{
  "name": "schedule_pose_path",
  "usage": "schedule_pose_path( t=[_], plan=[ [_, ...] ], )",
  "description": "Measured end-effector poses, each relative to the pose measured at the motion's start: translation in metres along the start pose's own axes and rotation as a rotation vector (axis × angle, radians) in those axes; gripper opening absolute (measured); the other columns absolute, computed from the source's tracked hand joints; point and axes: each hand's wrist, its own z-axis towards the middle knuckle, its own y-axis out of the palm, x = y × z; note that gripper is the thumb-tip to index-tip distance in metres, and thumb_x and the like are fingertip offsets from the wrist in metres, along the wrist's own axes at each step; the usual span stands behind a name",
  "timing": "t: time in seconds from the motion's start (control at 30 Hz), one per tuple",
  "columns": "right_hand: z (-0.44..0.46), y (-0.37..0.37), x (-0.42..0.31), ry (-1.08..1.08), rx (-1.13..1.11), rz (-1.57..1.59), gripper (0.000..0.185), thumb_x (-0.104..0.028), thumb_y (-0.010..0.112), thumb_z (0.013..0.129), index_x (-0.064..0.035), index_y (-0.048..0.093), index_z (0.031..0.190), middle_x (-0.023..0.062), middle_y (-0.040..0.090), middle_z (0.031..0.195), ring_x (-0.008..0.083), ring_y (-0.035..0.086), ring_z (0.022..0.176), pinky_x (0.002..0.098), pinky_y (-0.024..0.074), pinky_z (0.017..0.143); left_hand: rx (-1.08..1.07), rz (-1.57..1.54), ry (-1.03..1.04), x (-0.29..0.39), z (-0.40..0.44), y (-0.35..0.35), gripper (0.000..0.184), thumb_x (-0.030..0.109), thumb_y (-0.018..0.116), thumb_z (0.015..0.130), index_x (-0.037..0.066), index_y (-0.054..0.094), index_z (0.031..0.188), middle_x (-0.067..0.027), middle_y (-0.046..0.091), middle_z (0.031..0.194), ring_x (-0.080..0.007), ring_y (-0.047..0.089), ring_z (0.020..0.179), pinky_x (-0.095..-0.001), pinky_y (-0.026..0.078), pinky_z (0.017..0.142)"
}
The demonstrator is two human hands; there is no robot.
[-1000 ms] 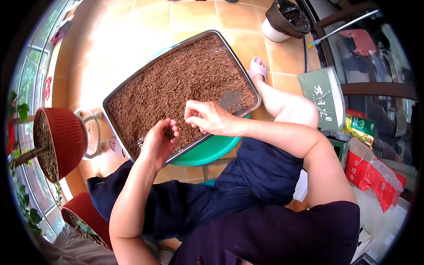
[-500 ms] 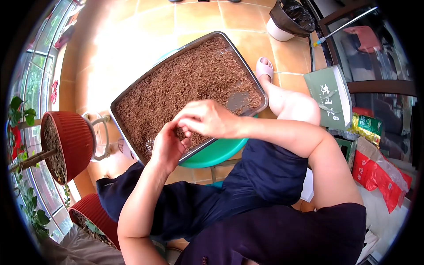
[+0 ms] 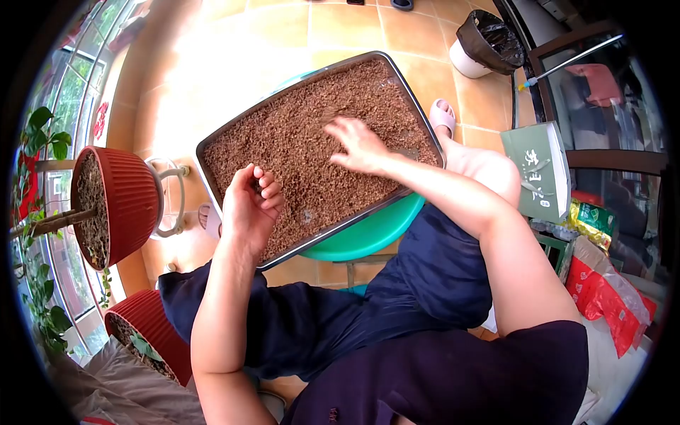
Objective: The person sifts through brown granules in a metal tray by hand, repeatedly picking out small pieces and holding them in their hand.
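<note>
A dark-rimmed rectangular tray (image 3: 319,235) holds a layer of loose brown crumbly material (image 3: 283,134), like coarse soil or coir. My left hand (image 3: 253,209) is above the tray's near left side, palm turned up and fingers curled closed. Something small and dark shows between those fingers, too little to name. Over the middle of the brown material is my right hand (image 3: 360,147), its fingers apart and slightly blurred, with nothing seen in them. Whether its fingertips touch the material I cannot tell.
Beneath the tray sits a green basin (image 3: 368,234). Red-brown plant pots (image 3: 127,205) stand at left by the window. To the right are a green box (image 3: 535,173), a red plastic bag (image 3: 605,294) and a bin with a black liner (image 3: 489,42). My legs flank the tray.
My hands, together over the tray's near edge before, have come apart. The right has moved away over the brown material with fingers spreading; the left stays curled, slightly further up and left.
</note>
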Motion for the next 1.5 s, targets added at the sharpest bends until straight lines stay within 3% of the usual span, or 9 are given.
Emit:
schedule_pose_path(
  t=[0.2, 0.5, 0.7, 0.9, 1.03, 1.17, 1.3, 1.37, 1.5],
  plan=[
    [-0.016, 0.02, -0.016, -0.608, -0.099, -0.257, 0.054, -0.022, 0.071, 0.083, -0.0193, 0.057, 0.136, 0.0093, 0.039, 0.155, 0.0348, 0.03, 0.146, 0.0555, 0.0395, 0.11, 0.028, 0.001, -0.026, 0.001, -0.003, 0.004, 0.018, 0.018, 0.048, 0.101, 0.009, 0.05, 0.085, -0.0003, 0.046, 0.076, -0.0098, 0.041, 0.063, -0.0214, 0.033, 0.049],
    [-0.031, -0.029, 0.06, -0.075, -0.091, -0.398, 0.029, -0.006, 0.069, 0.079, -0.0135, 0.072, 0.107, 0.0106, 0.045, 0.15, 0.0357, 0.039, 0.14, 0.0574, 0.0451, 0.105, -0.038, -0.043, 0.049, 0.022, -0.008, 0.004, 0.018, 0.017, 0.049, 0.101, 0.008, 0.053, 0.086, 0.0, 0.047, 0.075, -0.0095, 0.042, 0.063, -0.0216, 0.034, 0.05],
    [-0.032, -0.059, 0.082, 0.083, -0.08, -0.176, 0.013, -0.012, 0.064, 0.081, -0.0094, 0.07, 0.092, 0.0133, 0.066, 0.112, 0.0368, 0.066, 0.1, 0.049, 0.054, 0.083, -0.063, -0.049, 0.059, 0.023, -0.01, 0.003, 0.019, 0.017, 0.048, 0.101, 0.008, 0.054, 0.086, 0.0007, 0.045, 0.072, -0.0095, 0.041, 0.06, -0.0219, 0.033, 0.049],
    [-0.029, -0.044, 0.088, 0.314, -0.023, -0.207, 0.033, -0.004, 0.057, 0.084, 0.0009, 0.055, 0.116, 0.0241, 0.061, 0.118, 0.0397, 0.065, 0.105, 0.0474, 0.0537, 0.09, -0.054, -0.042, 0.038, 0.02, -0.006, 0.002, 0.02, 0.018, 0.048, 0.102, 0.008, 0.053, 0.086, 0.0016, 0.041, 0.069, -0.0092, 0.038, 0.058, -0.0215, 0.031, 0.047],
    [-0.045, 0.002, 0.055, 0.035, -0.024, -0.139, 0.057, 0.002, 0.053, 0.083, -0.0013, 0.048, 0.14, 0.024, 0.039, 0.151, 0.0396, 0.047, 0.134, 0.0463, 0.044, 0.11, -0.035, -0.031, 0.043, 0.019, -0.007, 0.007, 0.02, 0.018, 0.048, 0.102, 0.008, 0.052, 0.085, 0.0016, 0.041, 0.069, -0.009, 0.038, 0.058, -0.0213, 0.031, 0.046],
    [-0.057, 0.025, 0.026, -0.457, -0.163, 0.063, 0.063, 0.002, 0.055, 0.08, -0.0121, 0.052, 0.142, 0.0131, 0.032, 0.159, 0.0387, 0.032, 0.145, 0.0464, 0.0383, 0.116, -0.042, -0.032, 0.017, 0.018, -0.005, 0.005, 0.02, 0.018, 0.048, 0.102, 0.008, 0.052, 0.085, 0.0016, 0.041, 0.07, -0.0089, 0.038, 0.058, -0.0211, 0.031, 0.046],
    [-0.052, 0.012, 0.034, -0.567, -0.129, 0.011, 0.031, 0.0, 0.056, 0.078, -0.0097, 0.072, 0.104, 0.0092, 0.065, 0.123, 0.0309, 0.055, 0.122, 0.0462, 0.0508, 0.096, -0.023, -0.022, 0.013, 0.017, -0.006, 0.008, 0.02, 0.019, 0.049, 0.102, 0.008, 0.052, 0.085, 0.0017, 0.041, 0.07, -0.0088, 0.038, 0.058, -0.021, 0.031, 0.047],
    [-0.043, -0.003, 0.041, -0.383, 0.026, 0.137, 0.016, -0.002, 0.058, 0.078, -0.0091, 0.072, 0.079, 0.0091, 0.07, 0.089, 0.0304, 0.063, 0.102, 0.0442, 0.0526, 0.088, -0.022, -0.019, 0.016, 0.018, -0.006, 0.009, 0.02, 0.019, 0.049, 0.102, 0.008, 0.051, 0.084, 0.0018, 0.041, 0.07, -0.0087, 0.038, 0.058, -0.021, 0.031, 0.047],
    [-0.021, -0.019, 0.079, 0.116, 0.303, 0.161, 0.017, -0.005, 0.057, 0.083, -0.0098, 0.072, 0.091, 0.0134, 0.069, 0.106, 0.0324, 0.062, 0.109, 0.0446, 0.0489, 0.097, -0.035, -0.01, 0.012, 0.017, -0.006, 0.01, 0.021, 0.019, 0.049, 0.102, 0.009, 0.052, 0.084, 0.0018, 0.041, 0.07, -0.0086, 0.038, 0.058, -0.0211, 0.031, 0.047]
  ],
)
